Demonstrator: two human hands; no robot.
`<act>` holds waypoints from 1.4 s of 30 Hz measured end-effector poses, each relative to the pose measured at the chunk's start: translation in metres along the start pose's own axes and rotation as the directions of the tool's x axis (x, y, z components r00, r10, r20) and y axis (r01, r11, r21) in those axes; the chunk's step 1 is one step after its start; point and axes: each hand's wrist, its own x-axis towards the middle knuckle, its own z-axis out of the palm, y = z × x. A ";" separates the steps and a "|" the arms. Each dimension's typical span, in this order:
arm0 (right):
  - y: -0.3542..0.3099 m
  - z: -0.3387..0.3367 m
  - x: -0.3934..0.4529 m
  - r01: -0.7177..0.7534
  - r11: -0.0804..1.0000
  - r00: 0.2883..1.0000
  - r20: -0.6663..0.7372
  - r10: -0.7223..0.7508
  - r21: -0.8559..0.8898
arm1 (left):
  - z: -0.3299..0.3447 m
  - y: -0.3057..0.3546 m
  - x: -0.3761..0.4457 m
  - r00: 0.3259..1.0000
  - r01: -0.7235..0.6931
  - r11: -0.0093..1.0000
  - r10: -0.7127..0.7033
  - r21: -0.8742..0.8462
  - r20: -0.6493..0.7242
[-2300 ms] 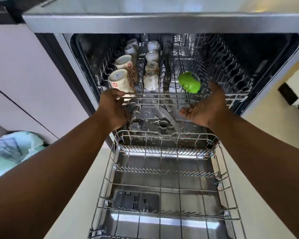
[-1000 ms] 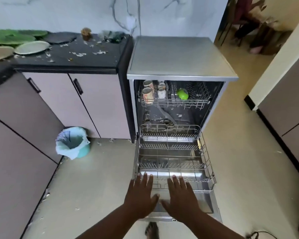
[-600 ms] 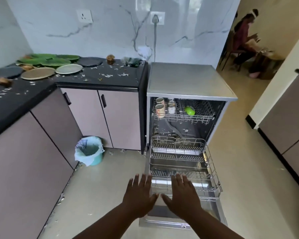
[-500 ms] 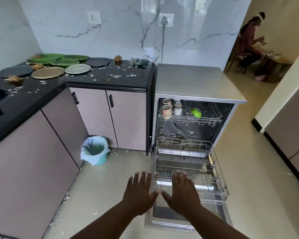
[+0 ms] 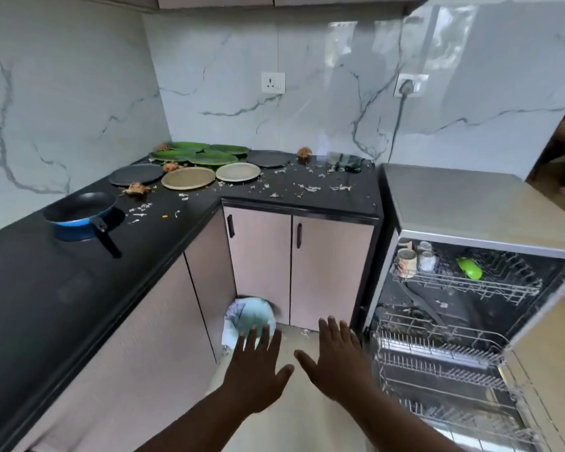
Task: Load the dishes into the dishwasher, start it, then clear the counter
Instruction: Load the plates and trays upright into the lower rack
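The dishwasher (image 5: 450,203) stands open at the right. Its upper rack (image 5: 470,283) holds several cups (image 5: 406,261) and a green bowl (image 5: 469,268); the lower rack (image 5: 437,363) is pulled out and bare. On the black counter (image 5: 79,288) lie two dark plates (image 5: 136,174), two beige plates (image 5: 188,177), several green leaf plates (image 5: 196,154) and a blue frying pan (image 5: 79,212). My left hand (image 5: 255,370) and my right hand (image 5: 336,357) hover over the floor with fingers spread, holding nothing, left of the dishwasher.
White crumbs and food scraps (image 5: 294,185) litter the counter. A bin (image 5: 248,321) lined with a pale bag stands on the floor by the corner cupboards (image 5: 327,265). A dark glass object (image 5: 344,164) sits near the dishwasher. A plug (image 5: 408,86) is in the wall socket.
My view has swung left from the dishwasher toward the corner counter. Both hands stayed spread and empty, now over the floor beside the bin instead of over the lower rack.
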 end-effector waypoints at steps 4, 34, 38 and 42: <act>-0.013 -0.015 0.045 0.000 1.000 1.000 -0.025 -0.001 -0.007 | -0.013 -0.034 0.047 0.997 0.016 0.999 -0.019 -0.036 -0.079; -0.081 -0.089 0.522 0.204 0.978 0.979 -0.015 -0.204 0.036 | -0.128 -0.256 0.433 0.879 0.379 0.769 -0.474 -0.515 -0.061; -0.100 -0.103 0.579 0.174 0.985 0.984 -0.034 -0.174 0.006 | -0.149 -0.305 0.488 0.874 0.392 0.755 -0.485 -0.525 -0.044; -0.105 -0.107 0.628 0.124 0.990 0.991 -0.063 -0.119 0.074 | -0.169 -0.332 0.538 0.865 0.462 0.510 -0.438 -0.725 0.243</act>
